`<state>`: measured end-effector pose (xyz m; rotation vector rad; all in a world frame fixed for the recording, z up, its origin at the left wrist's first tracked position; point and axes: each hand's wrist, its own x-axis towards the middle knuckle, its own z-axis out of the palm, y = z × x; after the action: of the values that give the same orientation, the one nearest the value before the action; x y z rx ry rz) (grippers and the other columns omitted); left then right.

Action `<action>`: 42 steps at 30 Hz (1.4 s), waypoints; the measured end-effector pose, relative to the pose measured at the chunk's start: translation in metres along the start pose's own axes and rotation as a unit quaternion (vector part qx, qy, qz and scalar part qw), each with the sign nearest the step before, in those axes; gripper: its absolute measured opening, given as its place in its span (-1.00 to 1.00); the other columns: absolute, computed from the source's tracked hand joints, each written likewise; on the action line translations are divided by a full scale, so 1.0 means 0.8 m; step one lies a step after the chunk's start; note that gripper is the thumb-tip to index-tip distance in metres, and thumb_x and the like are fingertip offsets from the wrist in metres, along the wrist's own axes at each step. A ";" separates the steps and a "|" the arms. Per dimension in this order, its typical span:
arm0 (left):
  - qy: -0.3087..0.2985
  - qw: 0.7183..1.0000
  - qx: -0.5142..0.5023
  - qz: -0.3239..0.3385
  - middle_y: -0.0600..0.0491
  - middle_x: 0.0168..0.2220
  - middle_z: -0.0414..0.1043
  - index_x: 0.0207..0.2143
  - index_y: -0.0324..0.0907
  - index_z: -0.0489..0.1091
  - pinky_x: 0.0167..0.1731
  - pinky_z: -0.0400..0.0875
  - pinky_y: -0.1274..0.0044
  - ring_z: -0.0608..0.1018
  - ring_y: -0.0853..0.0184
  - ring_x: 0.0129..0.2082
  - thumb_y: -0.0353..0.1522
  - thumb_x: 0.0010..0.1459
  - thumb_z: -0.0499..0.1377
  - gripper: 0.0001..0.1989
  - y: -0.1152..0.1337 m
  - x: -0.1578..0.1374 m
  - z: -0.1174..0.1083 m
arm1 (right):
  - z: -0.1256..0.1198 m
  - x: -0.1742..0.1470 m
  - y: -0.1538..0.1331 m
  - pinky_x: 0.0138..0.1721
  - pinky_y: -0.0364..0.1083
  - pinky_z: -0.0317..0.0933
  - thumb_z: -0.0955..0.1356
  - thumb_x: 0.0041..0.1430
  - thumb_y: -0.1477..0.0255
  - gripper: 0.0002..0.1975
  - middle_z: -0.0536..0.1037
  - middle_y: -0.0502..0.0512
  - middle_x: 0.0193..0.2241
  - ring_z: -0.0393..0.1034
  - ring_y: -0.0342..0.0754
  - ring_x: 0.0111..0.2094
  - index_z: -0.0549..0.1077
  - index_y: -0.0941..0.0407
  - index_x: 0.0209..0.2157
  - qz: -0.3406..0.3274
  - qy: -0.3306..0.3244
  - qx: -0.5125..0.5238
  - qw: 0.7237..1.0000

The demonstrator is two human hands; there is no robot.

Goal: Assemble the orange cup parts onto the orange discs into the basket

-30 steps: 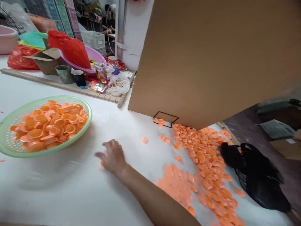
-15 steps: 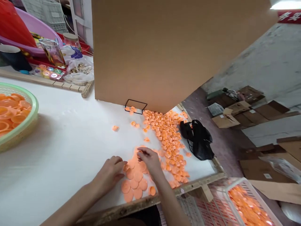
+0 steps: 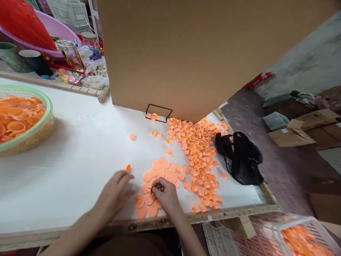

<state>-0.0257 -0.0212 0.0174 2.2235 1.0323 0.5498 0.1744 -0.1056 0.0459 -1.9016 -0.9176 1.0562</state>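
Small orange toy saucers (image 3: 161, 167) lie flat and overlapping on the white tabletop in front of me. My left hand (image 3: 114, 193) is left of them, partly blurred, its fingers apart and nothing visible in them. Just beyond its fingertips a single orange toy cup (image 3: 127, 168) lies on the table. Over the near part of the saucers, my right hand (image 3: 165, 195) has thumb and fingers pinched on a small orange piece, apparently a toy cup, mostly hidden by the fingers. Right of the saucers spreads a long heap of orange toy cups (image 3: 198, 153).
A green basket (image 3: 49, 117) of larger orange pieces stands at left. A tall cardboard box (image 3: 170, 64) rises at the back, with a black wire frame (image 3: 160, 106) at its foot. A black bag (image 3: 239, 160) lies on the right edge, above a crate (image 3: 282, 231) of orange pieces.
My left hand has drawn back left from the saucers, and an orange cup now lies beyond its fingers. My right hand has come nearer and left. The whole view has shifted.
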 end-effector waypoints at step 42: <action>-0.018 0.965 -0.149 -0.213 0.09 -0.45 0.35 -0.50 -0.18 0.38 -0.41 0.24 0.55 0.41 0.37 -0.45 -0.45 -0.02 0.08 -0.91 0.009 0.010 -0.008 | 0.084 0.026 -0.038 -0.51 -0.20 0.02 0.23 -0.04 0.58 -0.88 0.35 -0.08 -0.64 0.21 -0.17 -0.57 0.31 0.11 -0.57 -0.112 -0.080 -0.166 0.976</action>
<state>-0.0210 -0.0159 0.0280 1.6791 1.2698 0.4352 0.1161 -0.0564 0.0405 -1.9370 -1.4414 0.9752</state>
